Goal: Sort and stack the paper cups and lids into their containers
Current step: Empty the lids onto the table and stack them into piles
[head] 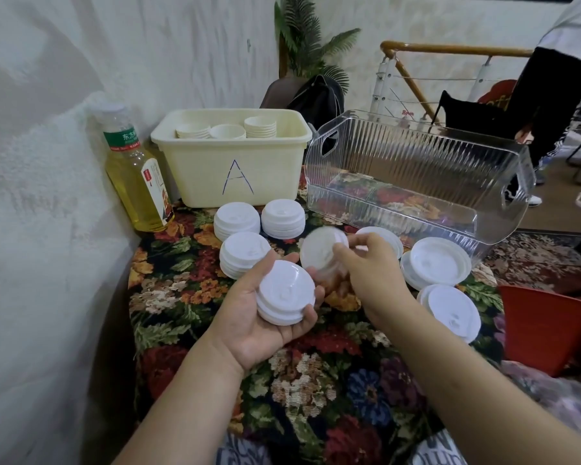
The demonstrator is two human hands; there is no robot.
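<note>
Left hand cupping small lid stack; right hand pinching blurred lid just above; could seat crooked and topple stack

Left hand, palm up at frame centre, cradled a short stack of white lids. Right hand pinched a single lid — blurred — just above and right of that stack. Further lid stacks lay on the floral cloth around the hands. At upper centre stood a cream tub marked "A", holding stacked paper cups; a clear ribbed bin sat to its right — a bottle of yellow drink to its left.
</note>
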